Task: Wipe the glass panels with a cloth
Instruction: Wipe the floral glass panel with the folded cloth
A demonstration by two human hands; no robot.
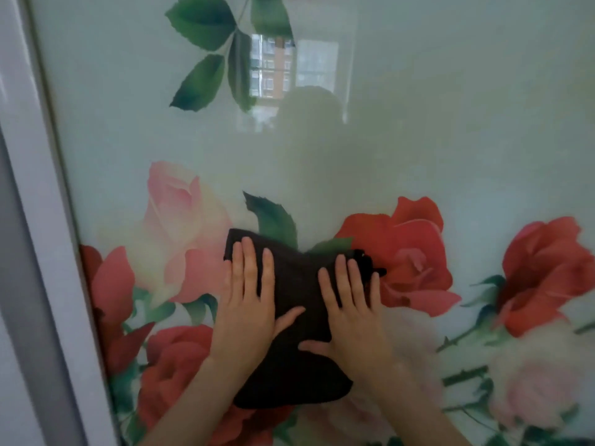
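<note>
A pale green glass panel [418,140] printed with red and pink roses and green leaves fills the view. A dark brown cloth [296,342] lies flat against it at lower centre. My left hand [248,304] presses on the cloth's left part, fingers straight and spread, thumb pointing right. My right hand [351,310] presses on its right part in the same flat way, fingertips near the cloth's upper right corner. Both palms hold the cloth against the glass; neither hand curls around it.
A white and grey frame [35,252] runs slanting down the left edge of the panel. The glass reflects a window with buildings [283,69] and a dim outline of a person below it.
</note>
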